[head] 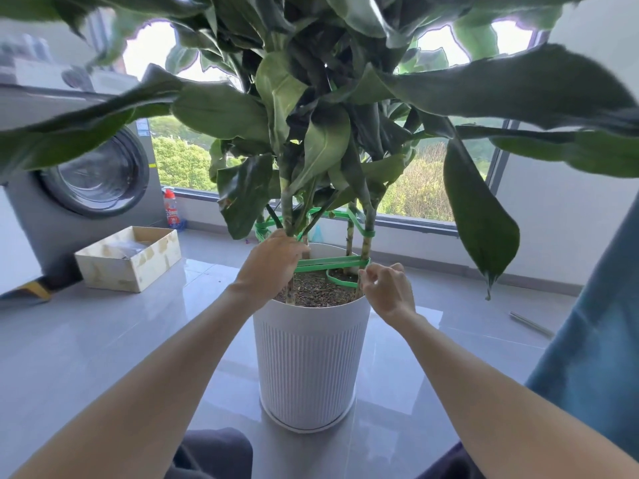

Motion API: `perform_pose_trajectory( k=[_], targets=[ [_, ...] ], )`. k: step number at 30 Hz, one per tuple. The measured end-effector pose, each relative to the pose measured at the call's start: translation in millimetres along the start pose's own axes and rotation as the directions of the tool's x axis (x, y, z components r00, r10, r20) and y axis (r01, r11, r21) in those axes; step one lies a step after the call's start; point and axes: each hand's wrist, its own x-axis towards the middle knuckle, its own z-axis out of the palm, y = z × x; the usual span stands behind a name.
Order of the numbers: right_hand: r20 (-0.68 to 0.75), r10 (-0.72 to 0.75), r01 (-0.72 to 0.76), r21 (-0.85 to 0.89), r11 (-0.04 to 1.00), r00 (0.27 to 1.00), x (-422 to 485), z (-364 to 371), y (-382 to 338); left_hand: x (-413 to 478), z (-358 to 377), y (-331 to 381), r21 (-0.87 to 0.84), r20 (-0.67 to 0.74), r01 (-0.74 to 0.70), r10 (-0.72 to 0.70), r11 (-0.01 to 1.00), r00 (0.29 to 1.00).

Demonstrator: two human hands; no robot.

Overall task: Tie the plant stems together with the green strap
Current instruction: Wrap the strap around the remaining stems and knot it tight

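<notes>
Your left hand [273, 261] is curled round the left one of the plant stems [288, 216], just above the soil [318, 288], and the left end of the green strap [332, 262] runs in under its fingers. The strap stretches level across the mouth of the white ribbed pot [311, 357] to the right-hand stem, where a slack loop of it droops over the soil. Your right hand [389, 292] sits at that stem with its fingers bent and close together at the strap's right end; whether they pinch it cannot be told. Higher up, a second green band [358, 226] already rings the stems. A washing machine [93, 181] and an open cardboard box [131, 257] stand on the floor to the left.
</notes>
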Motion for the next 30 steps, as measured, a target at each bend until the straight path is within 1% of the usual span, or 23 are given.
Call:
perform_pose_trajectory(
  k=[4, 7, 10, 13, 15, 18, 20, 24, 27, 30],
  targets=[
    [0.132, -0.083, 0.059, 0.175, 0.983, 0.988, -6, 1, -1, -7, -2, -8, -0.011, -0.044, -0.045, 0.045, 0.999, 0.998],
    [0.179, -0.106, 0.072, 0.186, 0.98, 0.978, -9, -2, -1, -10, -3, -13, -0.024, -0.066, -0.031, 0.029, 0.999, 0.997],
    [0.353, -0.129, 0.059, 0.203, 0.977, 0.926, -14, -3, -1, -12, -6, -14, -0.079, -0.047, 0.028, -0.032, 0.997, 0.998],
    [0.486, -0.107, -0.022, 0.251, 0.968, 0.867, -21, 2, -5, -14, -7, -13, -0.153, 0.043, 0.114, -0.109, 0.982, 0.993],
    [0.563, -0.112, 0.012, 0.178, 0.984, 0.819, -25, 6, -8, -14, -6, -11, -0.198, 0.103, 0.177, -0.159, 0.964, 0.982],
    [0.675, -0.077, 0.112, -0.009, 0.994, 0.734, -33, 13, -11, -12, 2, -9, -0.292, 0.202, 0.265, -0.212, 0.919, 0.956],
    [0.706, -0.049, 0.125, -0.056, 0.991, 0.706, -36, 19, -10, -11, 9, -7, -0.342, 0.259, 0.313, -0.231, 0.886, 0.938],
    [0.743, -0.055, 0.143, -0.054, 0.988, 0.667, -37, 25, -10, -5, 24, 6, -0.377, 0.319, 0.386, -0.272, 0.842, 0.908],
    [0.752, -0.076, 0.145, -0.026, 0.989, 0.655, -40, 28, -12, 3, 35, 22, -0.368, 0.399, 0.415, -0.262, 0.832, 0.879],
    [0.754, -0.089, 0.118, 0.015, 0.993, 0.651, -41, 34, -12, 11, 45, 37, -0.348, 0.445, 0.432, -0.259, 0.832, 0.857]
  ],
)
